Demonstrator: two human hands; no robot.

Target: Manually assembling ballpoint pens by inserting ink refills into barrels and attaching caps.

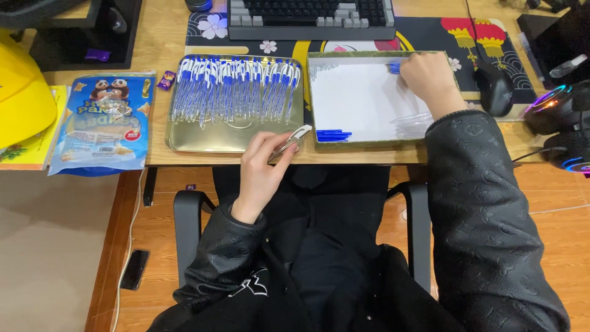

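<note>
My left hand point(261, 169) holds a clear pen barrel point(289, 142) at the desk's front edge, just below a gold metal tray point(203, 140). That tray carries a row of several assembled blue-capped pens point(236, 86). My right hand point(430, 77) reaches into the far right corner of a white-lined box point(356, 104) and closes on small blue pen parts point(394, 66). In the box, a few blue refills point(332, 134) lie at the front left and clear barrels point(410, 123) lie near my right wrist.
A keyboard point(310, 17) sits behind the trays on a patterned desk mat point(430, 34). A black mouse point(494, 89) and lit headphones point(562, 123) are at the right. A blue snack bag point(101, 123) and a yellow helmet point(21, 92) lie at the left. A phone point(134, 269) is on the floor.
</note>
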